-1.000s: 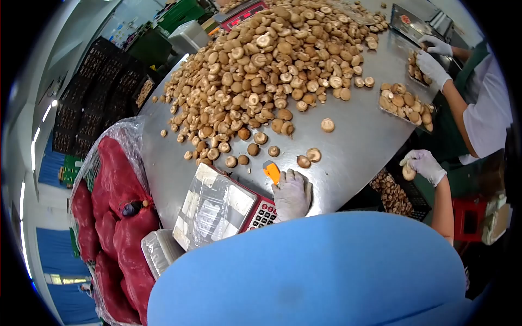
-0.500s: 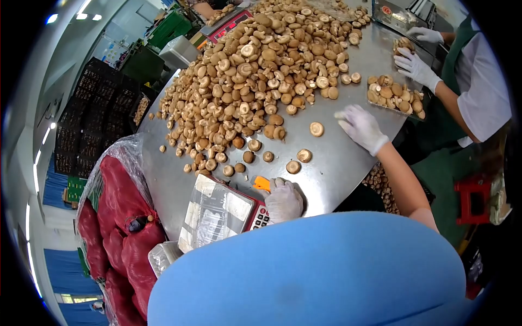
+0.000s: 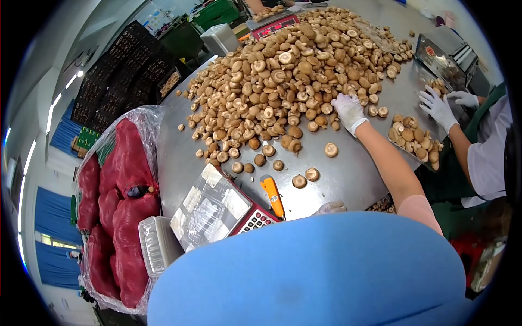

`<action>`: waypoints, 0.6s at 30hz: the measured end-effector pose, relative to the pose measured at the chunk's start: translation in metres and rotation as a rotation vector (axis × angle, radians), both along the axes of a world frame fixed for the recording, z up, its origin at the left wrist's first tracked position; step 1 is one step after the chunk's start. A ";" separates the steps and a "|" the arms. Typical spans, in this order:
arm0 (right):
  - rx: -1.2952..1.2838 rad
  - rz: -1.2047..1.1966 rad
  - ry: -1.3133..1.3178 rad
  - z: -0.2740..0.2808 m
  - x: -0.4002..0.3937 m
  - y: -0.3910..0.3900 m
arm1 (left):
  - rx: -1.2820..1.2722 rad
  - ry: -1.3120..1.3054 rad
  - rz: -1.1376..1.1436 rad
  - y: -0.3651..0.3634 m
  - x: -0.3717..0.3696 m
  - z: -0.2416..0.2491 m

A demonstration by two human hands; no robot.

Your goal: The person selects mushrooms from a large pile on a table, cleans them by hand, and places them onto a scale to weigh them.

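Note:
My right hand (image 3: 349,112), in a white glove, reaches to the right edge of a big heap of brown mushrooms (image 3: 283,76). Its fingers are curled against the mushrooms there; what lies under the fingertips is hidden. Of my gloved left hand (image 3: 330,208) only a small part shows above the blue shape at the bottom, so its grip is not visible. An orange utility knife (image 3: 272,195) lies beside the red-edged scale (image 3: 258,219). A clear plastic tray (image 3: 209,212) rests on the scale. Several single mushrooms, such as one pale-stemmed mushroom (image 3: 331,150), lie before the heap.
At right, a co-worker's gloved hand (image 3: 437,108) is near a filled tray of mushrooms (image 3: 416,140). Red mesh sacks (image 3: 133,239) and stacked clear trays (image 3: 157,244) stand left of the metal table (image 3: 359,185). Another scale (image 3: 276,25) sits behind the heap.
My right hand has moved from bare tabletop to the heap, its fingers now bent. My left hand has left the orange knife and drawn back to the right. The view has shifted.

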State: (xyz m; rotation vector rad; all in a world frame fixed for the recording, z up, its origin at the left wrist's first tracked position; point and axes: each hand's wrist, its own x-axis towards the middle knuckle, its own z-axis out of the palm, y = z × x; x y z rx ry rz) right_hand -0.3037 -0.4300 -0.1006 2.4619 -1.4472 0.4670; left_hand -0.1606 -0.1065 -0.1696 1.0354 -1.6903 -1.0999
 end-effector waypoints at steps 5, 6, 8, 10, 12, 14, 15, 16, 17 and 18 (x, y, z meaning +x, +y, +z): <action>-0.043 0.180 -0.376 0.009 -0.011 0.037 | 0.700 1.137 -0.301 -0.002 0.009 -0.055; 0.061 0.141 -0.663 0.013 -0.007 0.050 | 0.733 1.119 -0.228 -0.003 0.009 -0.057; 0.355 0.056 -1.136 0.021 -0.011 0.088 | 0.660 1.358 -0.461 -0.007 0.003 -0.047; 0.680 -0.016 -1.333 0.037 -0.032 0.138 | 0.314 0.736 -0.275 -0.002 0.001 0.031; 0.875 -0.001 -1.360 0.042 -0.072 0.180 | -0.163 -0.065 -0.165 -0.012 0.010 0.027; 1.034 0.005 -1.262 0.053 -0.120 0.213 | -0.273 -0.216 -0.050 -0.019 0.012 0.031; 1.123 -0.027 -1.149 0.064 -0.142 0.225 | -0.214 -0.125 -0.037 -0.019 0.010 0.039; 1.174 -0.037 -0.994 0.063 -0.166 0.234 | -0.158 -0.030 -0.024 -0.019 0.007 0.047; 1.219 -0.046 -0.837 0.067 -0.180 0.239 | -0.028 0.128 -0.074 -0.019 0.002 0.057; 1.172 -0.118 -0.587 0.089 -0.179 0.241 | 0.101 0.284 -0.126 -0.021 0.000 0.061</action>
